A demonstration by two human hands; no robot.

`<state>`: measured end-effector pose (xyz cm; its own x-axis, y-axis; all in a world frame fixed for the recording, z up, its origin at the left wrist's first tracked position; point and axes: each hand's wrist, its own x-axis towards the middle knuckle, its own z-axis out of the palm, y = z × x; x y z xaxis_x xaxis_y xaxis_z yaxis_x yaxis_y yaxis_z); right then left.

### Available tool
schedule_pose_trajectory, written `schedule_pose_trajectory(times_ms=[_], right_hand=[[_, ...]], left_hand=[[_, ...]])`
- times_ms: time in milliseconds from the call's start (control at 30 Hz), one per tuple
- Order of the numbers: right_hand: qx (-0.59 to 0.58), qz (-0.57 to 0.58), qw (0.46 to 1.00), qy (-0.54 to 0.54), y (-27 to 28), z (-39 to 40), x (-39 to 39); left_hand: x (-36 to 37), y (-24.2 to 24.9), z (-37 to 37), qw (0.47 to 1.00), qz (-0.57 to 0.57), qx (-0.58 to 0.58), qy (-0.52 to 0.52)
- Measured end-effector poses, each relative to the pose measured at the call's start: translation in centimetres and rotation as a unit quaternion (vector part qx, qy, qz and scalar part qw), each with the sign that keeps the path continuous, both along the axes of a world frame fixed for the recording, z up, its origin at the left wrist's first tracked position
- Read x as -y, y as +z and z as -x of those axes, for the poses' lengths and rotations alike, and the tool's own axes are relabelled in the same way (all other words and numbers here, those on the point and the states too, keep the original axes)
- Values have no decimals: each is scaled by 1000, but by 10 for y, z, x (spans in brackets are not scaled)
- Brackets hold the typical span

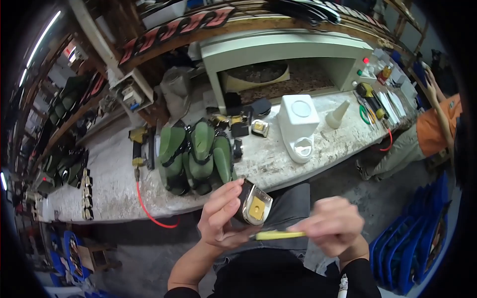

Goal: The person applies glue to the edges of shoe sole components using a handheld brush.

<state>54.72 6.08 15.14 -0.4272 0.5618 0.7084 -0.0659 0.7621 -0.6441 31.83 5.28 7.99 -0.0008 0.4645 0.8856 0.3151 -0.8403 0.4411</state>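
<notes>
Yellow stick (279,235) | in right hand (335,223) | shiny block (256,204) | in left hand (218,216)

Cluttered workbench (107,198) — grey floor — strip lights (43,38).

Person (439,121): orange top, right edge
Blue containers (412,241): lower right
Scissors (366,114): on surface (323,151), upper right
Light tube (43,38): upper left

Tilted block (255,204) (gold-patched), yellow tool (279,235).
</notes>
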Motion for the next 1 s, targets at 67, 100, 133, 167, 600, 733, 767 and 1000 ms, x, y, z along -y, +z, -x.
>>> schedule_pose_trajectory(times_ms=[67, 100, 133, 167, 600, 733, 767, 1000], right_hand=[[6, -28, 1000, 8, 4, 0, 2], [8, -28, 1000, 12, 6, 1, 5], [3, -10, 1000, 20, 9, 4, 9], [-2, 3, 999, 33, 13, 9, 9], [16, 14, 994, 109, 8, 59, -12], [23, -19, 989, 146, 18, 59, -10], [23, -18, 989, 146, 18, 59, -7], [86, -5, 979, 184, 9, 80, -10]], left_hand=[[10, 5, 7, 998, 31, 29, -48], [13, 8, 10, 998, 32, 32, -45], [15, 13, 13, 995, 54, 37, -71], [14, 17, 19, 992, 72, 42, -93], [43, 12, 78, 913, 282, 146, -257], [56, 8, 93, 827, 384, 255, -323], [59, 8, 95, 826, 385, 256, -322], [69, 4, 115, 796, 427, 265, -337]])
